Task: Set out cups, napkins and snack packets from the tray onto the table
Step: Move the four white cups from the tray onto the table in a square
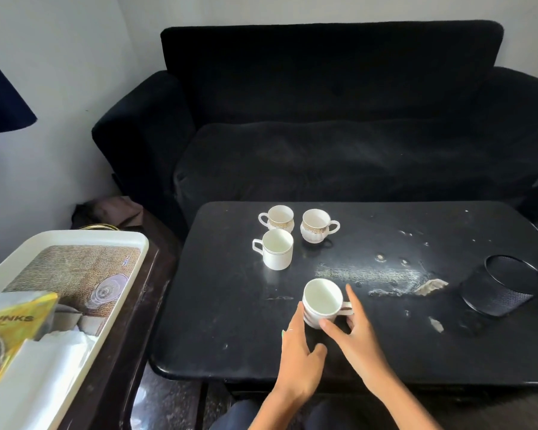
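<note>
I see my left hand laid against the near-left side of a white cup, fingers together and flat along its wall, thumb held apart below. My right hand comes in from the other side: its index finger touches the cup's lower front wall, and the other fingers reach up past the handle, which points right and shows between them. Whether those fingers actually pinch the handle I cannot tell. The cup is tilted, its mouth leaning toward the sofa, and it is at the near middle of the black table; I cannot tell if its base rests fully on the top.

Farther out on the table stand three more cups. A plain white cup is upright with its handle to the left. Behind it, a gold-banded cup has its handle to the left, and just beside that a second gold-banded cup has its handle to the right. A black mesh holder sits tilted near the table's right edge.

To my left, a white tray rests on a dark side table, holding a yellow snack packet and white napkins. A black sofa stands beyond the table.
</note>
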Motion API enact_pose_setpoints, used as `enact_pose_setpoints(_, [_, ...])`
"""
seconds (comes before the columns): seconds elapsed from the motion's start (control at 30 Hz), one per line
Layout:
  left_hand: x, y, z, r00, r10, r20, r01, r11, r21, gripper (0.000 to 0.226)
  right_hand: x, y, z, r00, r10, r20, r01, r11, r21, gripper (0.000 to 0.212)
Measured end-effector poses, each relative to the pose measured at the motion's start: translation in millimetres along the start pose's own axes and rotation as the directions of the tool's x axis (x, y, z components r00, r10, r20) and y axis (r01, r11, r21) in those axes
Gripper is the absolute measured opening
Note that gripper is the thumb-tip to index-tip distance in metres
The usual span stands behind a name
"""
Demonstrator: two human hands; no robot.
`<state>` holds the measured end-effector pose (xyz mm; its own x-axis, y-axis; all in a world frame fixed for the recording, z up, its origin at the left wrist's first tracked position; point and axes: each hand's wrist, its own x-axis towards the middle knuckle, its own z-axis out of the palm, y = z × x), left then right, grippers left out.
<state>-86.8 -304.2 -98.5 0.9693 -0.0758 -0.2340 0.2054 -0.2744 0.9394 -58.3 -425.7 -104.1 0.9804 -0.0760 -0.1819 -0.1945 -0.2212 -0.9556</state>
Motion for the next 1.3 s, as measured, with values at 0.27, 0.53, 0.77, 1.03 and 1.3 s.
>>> enact_pose_setpoints(0.27, [45,8,7,0.996,0.089,-0.018,-0.087,0.993,0.08,0.083,51,-11,-13,0.994,-0.015,0.109,0.028,0.993,-0.116,0.089])
enact_pose_setpoints(0.53, [78,13,7,0.996,0.078,-0.041,-0.069,0.978,0.196,0.087,98,-17,-20,0.972,-0.025,0.233,0.085,0.964,-0.251,0.092])
enact_pose_setpoints(0.77, [95,17,6,0.994,0.097,-0.056,-0.077,0.955,0.285,0.091,122,-20,-24,0.957,0.0,0.291,0.093,0.948,-0.305,0.094])
enact_pose_setpoints(1.03, [102,18,7,0.994,0.08,-0.075,-0.046,0.926,0.374,0.092,131,-19,-21,0.954,0.019,0.299,0.085,0.94,-0.332,0.096])
enact_pose_setpoints(1.3, [90,9,-5,0.965,0.171,-0.197,-0.142,0.978,0.153,0.061,131,-11,-21,0.982,0.009,0.189,0.003,0.998,-0.063,0.1])
